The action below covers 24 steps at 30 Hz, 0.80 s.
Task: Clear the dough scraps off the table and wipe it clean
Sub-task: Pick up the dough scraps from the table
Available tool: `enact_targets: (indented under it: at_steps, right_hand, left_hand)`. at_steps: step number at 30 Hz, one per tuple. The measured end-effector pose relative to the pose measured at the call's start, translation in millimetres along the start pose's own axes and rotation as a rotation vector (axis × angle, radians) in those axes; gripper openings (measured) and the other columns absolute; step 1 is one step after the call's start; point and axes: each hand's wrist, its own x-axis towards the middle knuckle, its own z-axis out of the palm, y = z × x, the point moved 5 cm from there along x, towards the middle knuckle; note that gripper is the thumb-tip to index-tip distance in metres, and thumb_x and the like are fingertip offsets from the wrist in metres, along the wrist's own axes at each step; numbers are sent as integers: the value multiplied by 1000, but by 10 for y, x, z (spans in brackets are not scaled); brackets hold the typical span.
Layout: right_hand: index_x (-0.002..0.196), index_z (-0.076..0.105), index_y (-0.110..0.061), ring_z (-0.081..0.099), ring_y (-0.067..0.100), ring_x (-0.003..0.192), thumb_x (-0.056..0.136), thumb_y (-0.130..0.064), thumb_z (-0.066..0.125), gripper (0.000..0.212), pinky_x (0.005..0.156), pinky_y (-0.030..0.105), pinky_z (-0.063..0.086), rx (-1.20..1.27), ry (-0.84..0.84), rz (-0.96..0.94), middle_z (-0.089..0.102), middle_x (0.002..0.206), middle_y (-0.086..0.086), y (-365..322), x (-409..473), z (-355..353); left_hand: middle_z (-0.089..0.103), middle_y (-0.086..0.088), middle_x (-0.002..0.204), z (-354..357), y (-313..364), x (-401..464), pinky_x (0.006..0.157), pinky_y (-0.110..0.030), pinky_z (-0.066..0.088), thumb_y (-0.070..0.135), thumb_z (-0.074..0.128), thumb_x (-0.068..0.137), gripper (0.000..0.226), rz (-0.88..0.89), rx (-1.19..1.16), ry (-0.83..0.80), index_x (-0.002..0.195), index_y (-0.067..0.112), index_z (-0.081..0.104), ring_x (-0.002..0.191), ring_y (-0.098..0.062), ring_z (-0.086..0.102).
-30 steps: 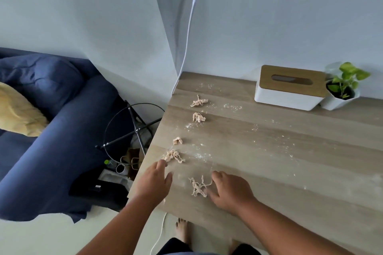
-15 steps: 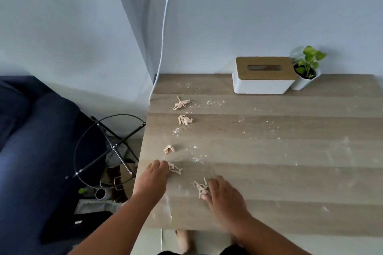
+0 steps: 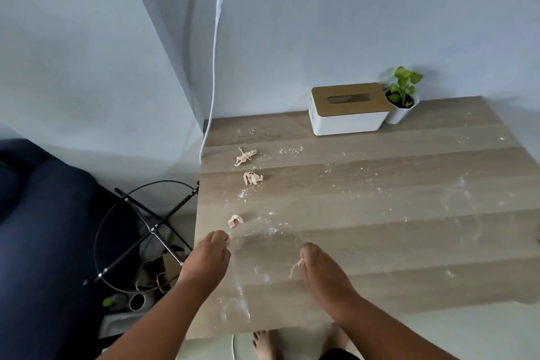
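A wooden table is dusted with white flour smears. Three pale dough scraps lie along its left side: a far scrap, a middle scrap and a small near scrap. My left hand is at the table's left edge just below the small scrap, fingers curled shut; the scrap that lay there is hidden inside it. My right hand is closed on a stringy dough scrap that dangles from its fingers just above the table.
A white tissue box with a wooden lid and a small potted plant stand at the back against the wall. A white cable hangs down at the table's back left corner. A black wire stand and a dark blue sofa sit left of the table.
Both hands have closed on the two nearest scraps and lifted them from the table. The camera view has shifted left and up.
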Motion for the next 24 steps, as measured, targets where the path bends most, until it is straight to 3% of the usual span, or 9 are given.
enact_targets:
  at_steps: [4, 8, 13, 15, 19, 24]
  right_hand:
    - [105, 55, -17, 59, 20, 86, 101, -21, 48, 9, 70, 31, 43, 95, 69, 77, 57, 104, 1, 55, 82, -129]
    - [90, 46, -23, 49, 4, 70, 98, -35, 57, 18, 58, 19, 35, 169, 105, 91, 49, 91, -9, 53, 119, -207]
    - [81, 39, -24, 45, 14, 69, 97, -40, 61, 32, 62, 31, 34, 156, 86, 110, 47, 80, -9, 15, 159, -240]
    - [78, 36, -25, 42, 11, 64, 100, -40, 54, 31, 57, 30, 32, 115, 74, 110, 44, 73, -8, -19, 159, -237]
    - [84, 36, -24, 38, 10, 59, 93, -23, 48, 15, 51, 26, 26, 116, 50, 139, 41, 68, -8, -54, 155, -245]
    - [97, 42, -23, 44, 11, 61, 96, -15, 44, 9, 55, 29, 33, 161, 30, 121, 47, 73, -8, -104, 179, -251]
  left_hand:
    - [55, 1, 81, -118, -16, 7, 60, -39, 44, 19, 49, 97, 12, -13, -40, 27, 85, 19, 51, 70, -22, 53]
    - [52, 3, 69, -180, -35, 8, 49, -32, 30, 28, 55, 95, 27, -60, -101, 66, 74, 22, 39, 59, -16, 49]
    - [53, 0, 63, -196, -65, 43, 50, -33, 33, 51, 52, 100, 43, -63, -56, 38, 73, 20, 41, 57, -19, 50]
    - [51, -1, 61, -186, -80, 42, 51, -36, 36, 47, 52, 102, 43, -72, -66, 26, 71, 18, 40, 56, -21, 47]
    - [49, 2, 58, -154, -108, 41, 49, -31, 31, 25, 54, 92, 23, -111, -132, -37, 76, 23, 37, 51, -18, 40]
    - [58, -1, 67, -104, -132, 65, 51, -33, 36, 17, 46, 97, 11, -79, -172, -112, 101, 26, 40, 55, -19, 50]
